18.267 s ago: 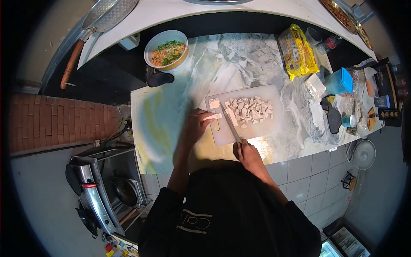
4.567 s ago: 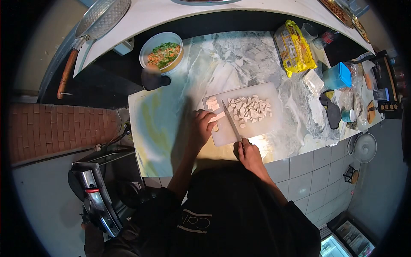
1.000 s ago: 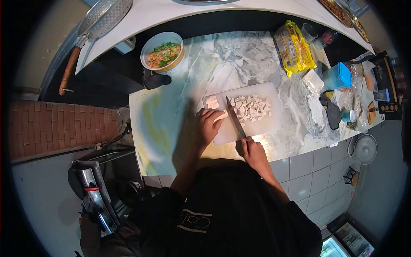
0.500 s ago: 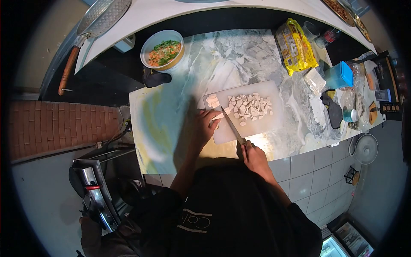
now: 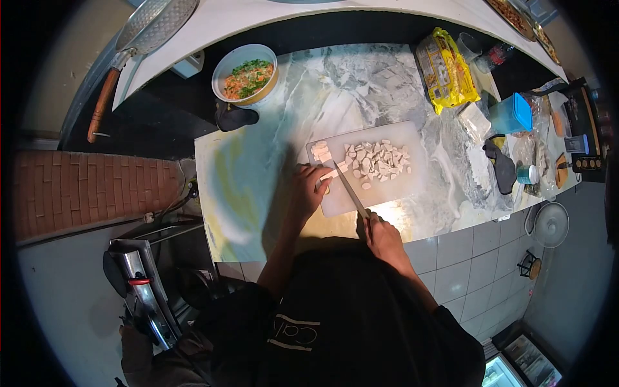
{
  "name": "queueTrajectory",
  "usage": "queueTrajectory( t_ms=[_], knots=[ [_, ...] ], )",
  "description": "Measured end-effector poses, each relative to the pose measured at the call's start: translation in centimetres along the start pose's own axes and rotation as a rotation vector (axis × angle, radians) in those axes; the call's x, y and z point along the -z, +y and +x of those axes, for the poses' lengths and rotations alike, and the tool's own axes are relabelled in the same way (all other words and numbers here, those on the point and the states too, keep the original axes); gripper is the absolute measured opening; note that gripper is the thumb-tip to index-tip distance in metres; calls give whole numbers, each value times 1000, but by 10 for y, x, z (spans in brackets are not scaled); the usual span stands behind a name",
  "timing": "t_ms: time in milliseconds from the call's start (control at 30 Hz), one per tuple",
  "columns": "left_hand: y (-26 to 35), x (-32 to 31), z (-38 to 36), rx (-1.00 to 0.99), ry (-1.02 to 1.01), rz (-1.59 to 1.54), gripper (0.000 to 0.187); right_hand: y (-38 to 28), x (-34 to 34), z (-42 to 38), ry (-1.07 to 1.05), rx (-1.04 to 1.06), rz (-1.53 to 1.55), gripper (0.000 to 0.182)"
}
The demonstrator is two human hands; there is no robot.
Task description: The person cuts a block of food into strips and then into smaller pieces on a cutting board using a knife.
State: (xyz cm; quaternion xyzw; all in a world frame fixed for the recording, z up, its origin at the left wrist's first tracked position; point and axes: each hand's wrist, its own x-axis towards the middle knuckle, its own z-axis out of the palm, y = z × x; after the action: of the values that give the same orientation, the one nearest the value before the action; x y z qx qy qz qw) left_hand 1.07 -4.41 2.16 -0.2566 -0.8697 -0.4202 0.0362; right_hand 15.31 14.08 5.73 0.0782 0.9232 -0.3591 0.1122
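Note:
A white cutting board [image 5: 401,133] lies on the marble-patterned counter. My left hand [image 5: 308,192] is closed over pale pinkish sausage-like strips [image 5: 333,173] on the board's left part, fingers curled at their near side. In my right hand [image 5: 385,237] is a knife [image 5: 352,195], gripped by its handle, the blade slanting up and left across the board. The blade's tip end is right beside the strips and my left fingertips. To the right of the blade lies a heap of chopped pale pieces [image 5: 377,160]. More short strips [image 5: 320,151] sit at the upper left corner.
A bowl of chopped orange and green vegetables [image 5: 248,80] stands at the back left, a dark cloth [image 5: 236,119] beside it. At the right are a yellow packet [image 5: 448,71], a blue container [image 5: 510,113] and a dark cloth or mitt [image 5: 501,164]. A wooden-handled strainer [image 5: 103,106] overhangs the left shelf.
Almost nothing differs. The knife and right hand have shifted very slightly; the left hand keeps its place on the strips.

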Motion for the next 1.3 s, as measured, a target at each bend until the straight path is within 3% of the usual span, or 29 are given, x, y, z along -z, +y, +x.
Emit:
queueTrajectory(
  t_ms=[233, 300, 400, 467, 500, 700, 933, 1000, 1300],
  knots=[
    [0, 6, -5, 62, -33, -3, 23, -8, 9, 2, -50, -47, 13, 25],
    [1, 7, -5, 64, -42, 4, 23, -9, 12, 5, -216, -164, -33, 28],
    [6, 11, -4, 57, -43, 18, 24, -13, 16, 10, -279, -240, -69, 30],
    [7, 10, -4, 46, -39, 22, 24, -9, 11, 7, -201, -180, -34, 23],
    [5, 9, -5, 56, -48, 11, 24, -8, 10, 6, -122, -117, 2, 28],
    [-3, 8, -4, 37, -48, 3, 25, -7, 8, 1, -79, -80, -17, 27],
    [0, 6, -3, 22, -35, -55, 25, -14, 12, 11, -79, -110, 35, 27],
    [-1, 7, -3, 26, -35, -59, 25, -13, 16, 12, -232, -171, -12, 32],
    [-4, 4, -5, 83, -67, -120, 24, -3, 12, 7, -119, -87, -11, 27]
  ],
)
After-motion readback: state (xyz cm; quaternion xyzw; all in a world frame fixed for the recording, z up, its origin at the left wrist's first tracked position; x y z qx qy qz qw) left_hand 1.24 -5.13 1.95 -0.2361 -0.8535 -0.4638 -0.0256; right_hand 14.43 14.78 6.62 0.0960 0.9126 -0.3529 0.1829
